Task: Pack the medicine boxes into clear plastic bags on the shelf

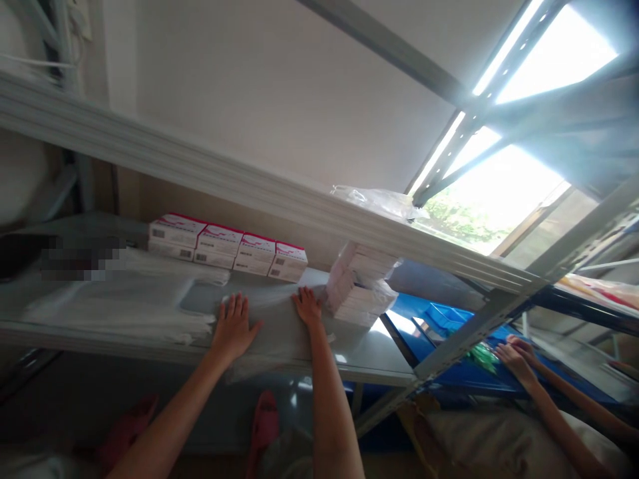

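Observation:
My left hand lies flat with spread fingers on the grey shelf, at the handle end of a flattened white plastic bag. To its right, my right hand rests palm down, fingers apart, on what looks like thin clear plastic on the shelf. Neither hand grips anything. Behind them stands a row of white and pink boxes, stacked two high. Beside my right hand sits a plastic-wrapped stack of white boxes.
A metal shelf beam crosses above my hands, with a clear plastic bag on it. At right, past a slanted upright, another person's hands work near green material and a blue tray. A dark object lies far left.

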A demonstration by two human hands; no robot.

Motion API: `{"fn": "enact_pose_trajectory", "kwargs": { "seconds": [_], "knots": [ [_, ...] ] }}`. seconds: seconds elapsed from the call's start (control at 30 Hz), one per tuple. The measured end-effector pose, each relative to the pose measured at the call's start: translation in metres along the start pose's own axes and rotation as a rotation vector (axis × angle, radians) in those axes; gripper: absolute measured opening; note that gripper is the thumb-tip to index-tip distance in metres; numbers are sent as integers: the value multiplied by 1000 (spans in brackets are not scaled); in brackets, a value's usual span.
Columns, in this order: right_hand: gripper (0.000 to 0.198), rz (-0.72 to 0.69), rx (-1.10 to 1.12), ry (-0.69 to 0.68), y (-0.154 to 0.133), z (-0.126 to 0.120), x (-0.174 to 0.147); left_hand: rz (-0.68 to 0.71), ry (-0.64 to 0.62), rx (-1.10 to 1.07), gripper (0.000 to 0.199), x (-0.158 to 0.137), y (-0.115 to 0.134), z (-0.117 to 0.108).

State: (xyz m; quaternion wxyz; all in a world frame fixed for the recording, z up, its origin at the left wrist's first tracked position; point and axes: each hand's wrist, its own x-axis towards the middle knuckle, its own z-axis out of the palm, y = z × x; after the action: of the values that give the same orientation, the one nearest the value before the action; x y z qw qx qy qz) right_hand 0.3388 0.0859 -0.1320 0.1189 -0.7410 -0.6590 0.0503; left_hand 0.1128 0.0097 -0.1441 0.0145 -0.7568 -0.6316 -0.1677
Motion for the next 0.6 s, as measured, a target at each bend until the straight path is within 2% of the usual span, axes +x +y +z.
{"fn": "enact_pose_trajectory", "kwargs": {
  "seconds": [0.23,0.33,0.4,0.47,0.53,0.57,0.6],
  "knots": [
    [54,51,13,77,3,6,1,5,33,-42,74,-1,-1,6],
    [52,23,41,245,0,3,-5,-13,90,-86,72,1,1,3],
    [47,-84,23,417,-5,-1,-10,-10,192,-156,63,-1,3,-9],
    [41,-253,18,528,-14,-7,-14,49,316,-261,47,-12,4,-27],
    [36,-411,61,502,-28,-14,-17,105,412,-381,40,-34,5,-42],
    [34,-474,91,450,-38,-16,-17,86,443,-440,39,-50,6,-46],
    [32,-523,125,374,-49,-19,-17,10,459,-501,38,-67,7,-46]
  ]
}}
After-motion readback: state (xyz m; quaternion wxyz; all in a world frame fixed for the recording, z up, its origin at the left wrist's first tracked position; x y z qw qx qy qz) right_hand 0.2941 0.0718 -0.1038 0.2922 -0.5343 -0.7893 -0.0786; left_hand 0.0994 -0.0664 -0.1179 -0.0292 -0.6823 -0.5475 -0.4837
